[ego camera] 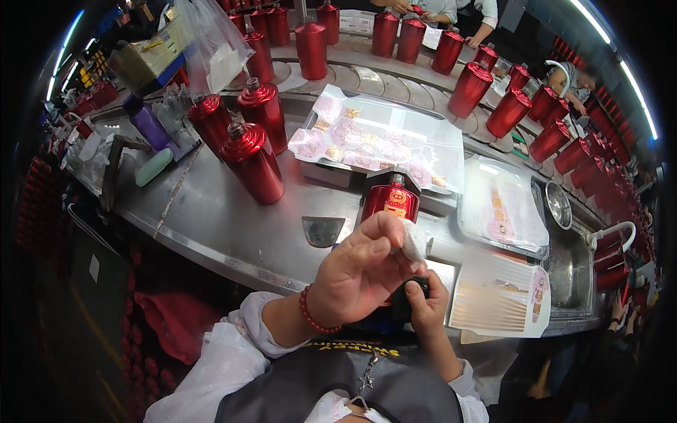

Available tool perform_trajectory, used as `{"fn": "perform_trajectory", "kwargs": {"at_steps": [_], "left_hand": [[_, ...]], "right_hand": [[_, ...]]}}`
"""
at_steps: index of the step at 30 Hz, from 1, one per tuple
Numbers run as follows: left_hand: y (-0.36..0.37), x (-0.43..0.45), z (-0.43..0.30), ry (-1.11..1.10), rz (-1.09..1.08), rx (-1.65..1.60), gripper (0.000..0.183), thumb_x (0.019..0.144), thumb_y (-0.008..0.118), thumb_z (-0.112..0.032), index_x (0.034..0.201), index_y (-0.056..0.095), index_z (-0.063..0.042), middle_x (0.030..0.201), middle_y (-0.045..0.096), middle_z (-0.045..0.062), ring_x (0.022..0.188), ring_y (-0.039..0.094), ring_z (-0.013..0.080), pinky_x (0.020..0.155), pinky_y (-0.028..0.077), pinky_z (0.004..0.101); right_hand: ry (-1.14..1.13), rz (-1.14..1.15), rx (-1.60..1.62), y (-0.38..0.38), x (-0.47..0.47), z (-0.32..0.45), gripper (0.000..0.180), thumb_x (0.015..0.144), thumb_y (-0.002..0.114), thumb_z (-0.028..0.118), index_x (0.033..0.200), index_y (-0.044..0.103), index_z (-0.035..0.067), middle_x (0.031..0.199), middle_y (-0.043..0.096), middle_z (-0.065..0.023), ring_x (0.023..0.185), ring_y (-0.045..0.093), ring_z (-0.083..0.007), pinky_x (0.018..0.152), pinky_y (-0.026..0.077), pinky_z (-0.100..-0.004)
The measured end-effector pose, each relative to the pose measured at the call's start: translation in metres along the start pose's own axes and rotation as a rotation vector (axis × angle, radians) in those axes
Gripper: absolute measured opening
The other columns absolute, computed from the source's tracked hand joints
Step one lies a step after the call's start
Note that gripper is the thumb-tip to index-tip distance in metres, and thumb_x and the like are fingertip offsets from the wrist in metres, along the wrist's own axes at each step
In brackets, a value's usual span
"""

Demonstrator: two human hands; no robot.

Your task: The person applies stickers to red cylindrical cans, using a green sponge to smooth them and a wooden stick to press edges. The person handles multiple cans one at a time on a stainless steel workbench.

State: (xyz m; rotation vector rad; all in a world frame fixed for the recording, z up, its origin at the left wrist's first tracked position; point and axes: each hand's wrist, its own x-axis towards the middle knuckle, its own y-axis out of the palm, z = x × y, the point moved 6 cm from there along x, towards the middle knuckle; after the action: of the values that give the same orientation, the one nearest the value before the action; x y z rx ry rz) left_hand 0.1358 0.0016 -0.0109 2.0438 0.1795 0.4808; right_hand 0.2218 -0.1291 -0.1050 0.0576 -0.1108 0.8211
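Note:
My left hand (354, 269), with a red bead bracelet at its wrist, pinches a small white pad or cloth (414, 243) in its fingertips. It is raised in front of a glossy red bottle (392, 203) bearing a gold-and-red label. The bottle lies tilted in a dark angular holder (406, 176), its neck pointing away from me; my hands hide its lower part. Close behind the left hand, my right hand (431, 302) grips a dark rounded object (418, 288), mostly covered, so its kind is unclear.
Sheets of pink-and-gold labels (381, 137) lie on a raised tray beyond the holder. More label sheets (502, 296) and a sink (571, 269) are to the right. Three red bottles (253, 164) stand left on the steel table (211, 211). Behind runs a curved conveyor (370, 79) carrying bottles.

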Motion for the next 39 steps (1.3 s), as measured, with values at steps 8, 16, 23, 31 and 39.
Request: {"fn": "perform_trajectory", "kwargs": {"at_steps": [8, 16, 23, 31, 39], "left_hand": [[-0.014, 0.01, 0.001, -0.015, -0.049, -0.2, 0.015, 0.104, 0.058, -0.027, 0.101, 0.056, -0.012, 0.102, 0.062, 0.005, 0.092, 0.052, 0.0181, 0.091, 0.045, 0.0385], [-0.032, 0.007, -0.003, 0.087, -0.142, -0.041, 0.01, 0.104, 0.059, -0.018, 0.105, 0.061, -0.008, 0.097, 0.066, 0.005, 0.085, 0.054, 0.0145, 0.085, 0.046, 0.0359], [-0.038, -0.009, -0.015, 0.175, -0.23, 0.218, 0.012, 0.104, 0.061, -0.019, 0.106, 0.06, -0.008, 0.099, 0.069, 0.009, 0.08, 0.059, 0.0138, 0.082, 0.05, 0.0348], [-0.105, -0.09, -0.061, 0.322, -0.557, 1.306, 0.022, 0.105, 0.056, -0.017, 0.12, 0.063, -0.002, 0.107, 0.07, 0.01, 0.092, 0.064, 0.0165, 0.086, 0.05, 0.0296], [-0.106, -0.119, -0.028, 0.202, -0.445, 1.802, 0.032, 0.099, 0.06, -0.018, 0.126, 0.069, -0.003, 0.101, 0.067, 0.018, 0.096, 0.054, 0.0348, 0.091, 0.044, 0.0412]], "right_hand": [[0.006, 0.034, 0.049, 0.003, 0.004, 0.004, 0.024, 0.097, 0.07, 0.023, 0.091, 0.061, 0.001, 0.081, 0.06, -0.0001, 0.075, 0.053, -0.0085, 0.07, 0.044, -0.0239], [0.022, 0.033, 0.052, 0.002, 0.001, 0.002, 0.022, 0.098, 0.069, 0.02, 0.092, 0.06, 0.001, 0.08, 0.058, 0.0015, 0.074, 0.051, -0.0068, 0.068, 0.043, -0.0227], [0.036, 0.021, 0.064, -0.002, 0.0, -0.006, 0.019, 0.097, 0.07, 0.019, 0.093, 0.061, 0.002, 0.081, 0.058, 0.003, 0.075, 0.051, -0.0057, 0.067, 0.043, -0.0222], [0.084, 0.009, 0.173, -0.003, -0.003, -0.003, 0.016, 0.098, 0.069, 0.017, 0.096, 0.06, 0.004, 0.083, 0.058, 0.0037, 0.078, 0.052, -0.0048, 0.069, 0.042, -0.0204], [0.044, 0.01, 0.11, -0.001, 0.0, -0.004, 0.017, 0.098, 0.069, 0.017, 0.093, 0.06, 0.003, 0.083, 0.059, 0.0031, 0.077, 0.051, -0.0057, 0.069, 0.042, -0.0214]]}}
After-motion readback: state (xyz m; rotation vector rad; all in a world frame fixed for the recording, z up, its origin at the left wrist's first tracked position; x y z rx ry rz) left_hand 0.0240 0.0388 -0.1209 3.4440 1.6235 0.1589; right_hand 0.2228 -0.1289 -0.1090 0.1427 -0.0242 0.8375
